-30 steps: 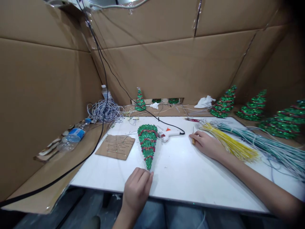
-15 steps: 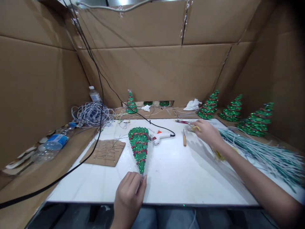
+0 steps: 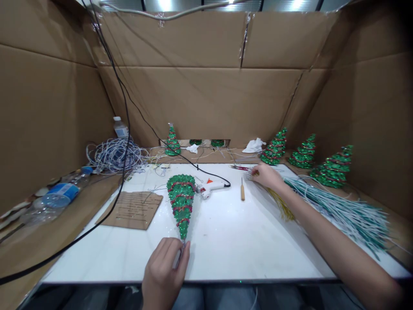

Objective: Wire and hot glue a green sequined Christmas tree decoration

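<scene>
A green beaded Christmas tree with red garland lies point-down toward me on the white table. My left hand pinches its tip between thumb and fingers. Over on the right, my right hand has its fingers closed at the pale far end of a bundle of yellow strands, which runs back beneath my wrist. How many strands the fingers grip is hidden. A wooden-handled awl and red-handled pliers lie just left of that hand.
A white glue gun lies beside the tree, its black cord crossing the table. Left are a cardboard piece, coiled white wire and bottles. Right are green-and-white strands and finished trees. Cardboard walls surround everything.
The view has shifted, so everything sits slightly further left. My right hand's fingers are now curled in more at the bundle's end. My left hand keeps its pinch on the tree tip.
</scene>
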A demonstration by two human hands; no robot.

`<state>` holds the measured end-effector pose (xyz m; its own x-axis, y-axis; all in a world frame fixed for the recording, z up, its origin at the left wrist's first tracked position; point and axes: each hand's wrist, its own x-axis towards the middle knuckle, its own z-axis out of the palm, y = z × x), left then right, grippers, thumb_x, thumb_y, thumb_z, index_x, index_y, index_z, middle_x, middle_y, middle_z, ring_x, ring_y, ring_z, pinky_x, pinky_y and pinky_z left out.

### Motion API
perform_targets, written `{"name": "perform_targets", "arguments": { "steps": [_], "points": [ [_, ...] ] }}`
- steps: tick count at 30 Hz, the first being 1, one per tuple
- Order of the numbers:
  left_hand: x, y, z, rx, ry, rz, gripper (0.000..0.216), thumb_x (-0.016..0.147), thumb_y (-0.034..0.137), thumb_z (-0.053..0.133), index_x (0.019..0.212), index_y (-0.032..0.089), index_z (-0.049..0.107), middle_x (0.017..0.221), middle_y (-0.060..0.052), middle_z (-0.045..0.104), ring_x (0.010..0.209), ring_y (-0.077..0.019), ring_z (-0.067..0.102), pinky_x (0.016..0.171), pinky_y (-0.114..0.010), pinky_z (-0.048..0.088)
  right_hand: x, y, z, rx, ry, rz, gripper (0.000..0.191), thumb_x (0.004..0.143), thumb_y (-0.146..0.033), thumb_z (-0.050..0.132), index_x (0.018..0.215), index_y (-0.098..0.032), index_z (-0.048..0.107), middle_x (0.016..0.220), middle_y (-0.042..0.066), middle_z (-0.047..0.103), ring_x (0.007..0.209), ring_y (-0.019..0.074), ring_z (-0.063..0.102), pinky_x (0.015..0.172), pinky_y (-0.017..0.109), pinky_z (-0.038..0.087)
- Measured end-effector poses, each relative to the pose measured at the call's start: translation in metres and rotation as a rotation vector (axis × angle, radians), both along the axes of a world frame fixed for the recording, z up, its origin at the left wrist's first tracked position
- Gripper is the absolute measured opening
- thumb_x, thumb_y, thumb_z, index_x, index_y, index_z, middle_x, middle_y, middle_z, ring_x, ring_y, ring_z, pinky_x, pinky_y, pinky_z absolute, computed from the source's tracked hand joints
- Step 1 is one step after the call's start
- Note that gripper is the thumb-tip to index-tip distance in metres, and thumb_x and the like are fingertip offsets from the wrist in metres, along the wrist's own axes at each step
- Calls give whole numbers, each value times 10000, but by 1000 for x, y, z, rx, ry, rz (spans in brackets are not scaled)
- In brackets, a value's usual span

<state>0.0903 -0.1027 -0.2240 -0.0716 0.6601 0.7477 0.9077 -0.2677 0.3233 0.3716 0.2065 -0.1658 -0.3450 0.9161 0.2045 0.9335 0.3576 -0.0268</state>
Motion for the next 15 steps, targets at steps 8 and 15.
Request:
{"name": "perform_targets", "arguments": {
  "steps": [8, 15],
  "points": [
    [1, -1, 1, 10, -12, -8, 135, 867, 141, 552, 747, 199, 531, 647, -15, 544, 633, -166, 546, 607, -282, 448, 1, 12, -4, 30, 116, -68, 340, 913, -346, 553, 1206, -173, 549, 1209, 86, 577, 1016, 203, 597, 848, 420, 517],
    [1, -1, 2, 13, -18, -3, 127, 870, 151, 550, 753, 202, 542, 646, -15, 553, 631, -165, 552, 610, -279, 457, 12, 30, 1, -163, 150, -56, 318, 910, -353, 555, 1171, -173, 575, 1191, 72, 589, 1000, 206, 602, 835, 400, 523]
  ]
}}
